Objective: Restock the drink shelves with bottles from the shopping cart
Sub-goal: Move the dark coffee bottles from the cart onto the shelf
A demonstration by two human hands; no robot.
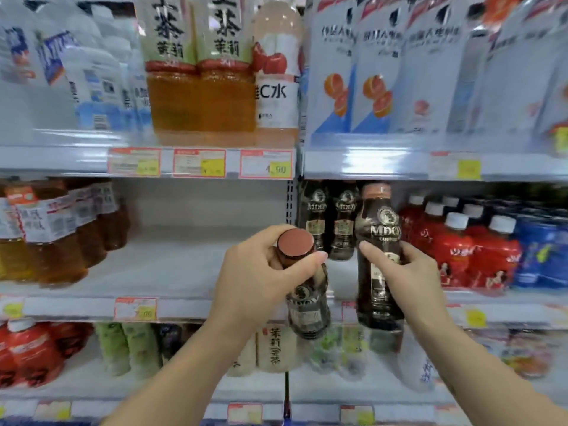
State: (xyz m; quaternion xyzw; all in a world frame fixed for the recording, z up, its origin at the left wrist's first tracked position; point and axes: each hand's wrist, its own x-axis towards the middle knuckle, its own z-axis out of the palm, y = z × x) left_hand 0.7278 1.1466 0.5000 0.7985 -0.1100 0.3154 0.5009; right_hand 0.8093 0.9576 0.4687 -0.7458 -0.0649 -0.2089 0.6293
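Plainly, two dark coffee bottles are held, one in each grip, in front of the middle shelf. The left grip is closed narrowly round the neck of the left-hand coffee bottle. Thumb and fingers are curled just under the reddish-brown cap, which is turned toward the camera. This bottle is tilted, its body hanging down and away below the grip, across the shelf's front edge.

The right grip is wrapped round the middle of the right-hand coffee bottle, with the thumb on the bottle's left side and the fingers curled round its right. This bottle is held nearly upright; its top rises well above the grip and its base hangs below it. Whether the base touches the shelf cannot be told.

Just left of the right grip and farther back, two shelved coffee bottles of the same kind are stood side by side. To the right of that grip, red bottles with white caps are ranked, and blue bottles beyond them. A bare stretch of shelf is seen beyond and left of the left grip, with amber tea bottles far to its left. Below both grips, pale tea bottles are lined on the lower shelf.
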